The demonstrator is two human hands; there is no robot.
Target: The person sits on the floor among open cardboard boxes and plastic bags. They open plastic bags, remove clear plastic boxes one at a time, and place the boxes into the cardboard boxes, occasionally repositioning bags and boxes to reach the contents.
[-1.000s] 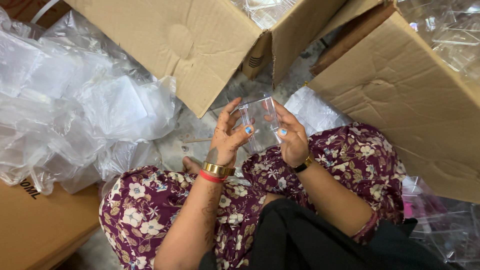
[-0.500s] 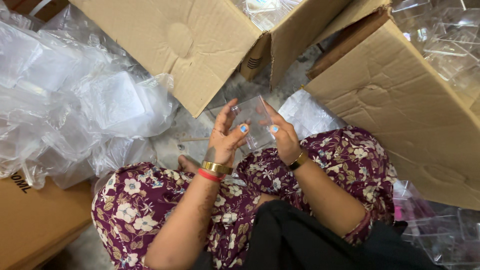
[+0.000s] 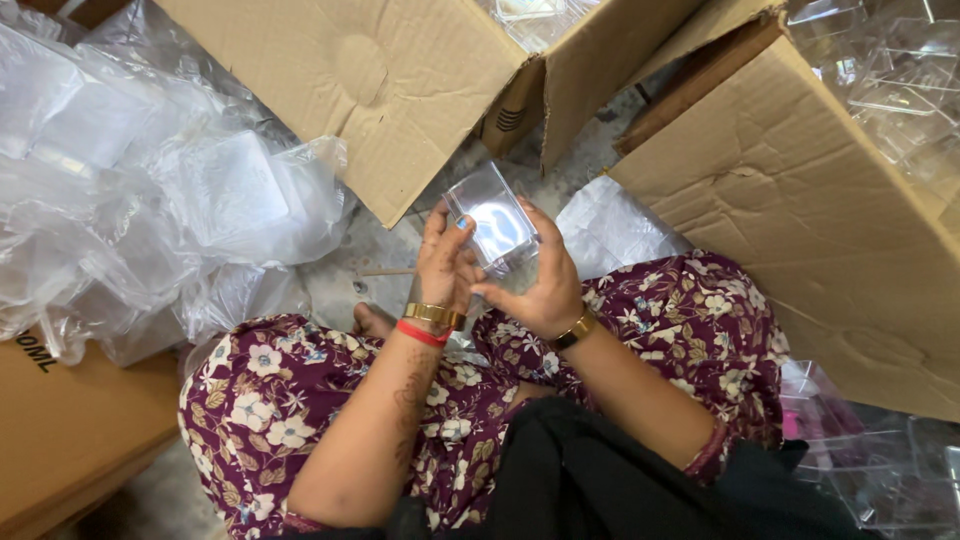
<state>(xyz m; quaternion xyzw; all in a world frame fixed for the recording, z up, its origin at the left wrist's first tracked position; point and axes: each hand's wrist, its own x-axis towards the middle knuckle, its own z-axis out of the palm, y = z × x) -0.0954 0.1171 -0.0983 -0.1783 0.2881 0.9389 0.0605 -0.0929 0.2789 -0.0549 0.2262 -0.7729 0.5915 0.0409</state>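
A small clear plastic box (image 3: pixel 492 220) is held up between both hands above my lap. My left hand (image 3: pixel 443 262) grips its left side, fingers curled around the edge, with a gold bangle and a red band at the wrist. My right hand (image 3: pixel 537 278) holds the box from below and the right, thumb pressed on its lower edge, a gold watch on the wrist. My legs in floral purple cloth (image 3: pixel 300 400) are crossed beneath.
A large cardboard box (image 3: pixel 380 90) lies open ahead, another (image 3: pixel 820 220) at the right with clear plastic containers (image 3: pixel 890 70) in it. Heaps of clear plastic bags (image 3: pixel 130 200) fill the left. A brown carton (image 3: pixel 60 440) sits at lower left.
The clear box has turned in my hands and now tilts with its broad face toward me. Both hands have shifted their hold slightly.
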